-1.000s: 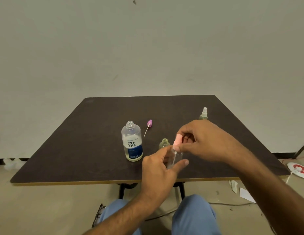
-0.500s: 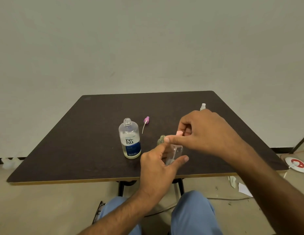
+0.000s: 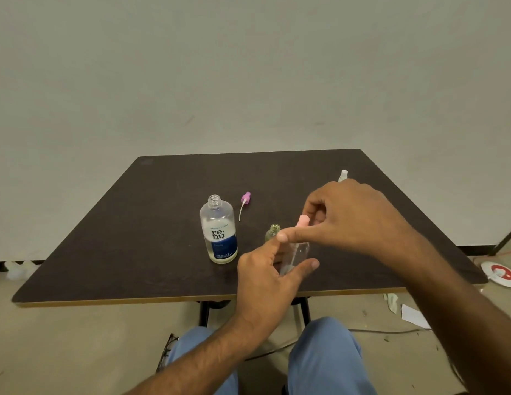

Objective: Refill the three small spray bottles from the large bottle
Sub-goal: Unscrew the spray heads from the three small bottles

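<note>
Dark brown table (image 3: 134,238) set against a plain pale wall; seated view, blue-trousered knees seen below the near edge.

Clear small spray bottle (image 3: 295,256) is held above the table's near middle, tilted slightly. Left hand (image 3: 267,283) is wrapped round its body, thumb and fingers curled on either side. Pink spray head (image 3: 302,220) sits at the bottle's neck and is pinched by the right hand (image 3: 351,215), forefinger laid across the front just under it, remaining fingers curled behind. Whether the head is fully seated cannot be told.

Just behind the left hand, a second small bottle (image 3: 273,231) stands uncapped, greenish, partly hidden. Purple spray head (image 3: 245,198) with its dip tube lies loose on the table, further back. Large bottle (image 3: 219,230), uncapped, upright, label "re-nu", is noted to the left, liquid low in its base. Third small bottle (image 3: 343,175), white head fitted, stands at far right, mostly hidden by the right hand.

Red-and-white round object (image 3: 501,273) lies on the floor at right.
</note>
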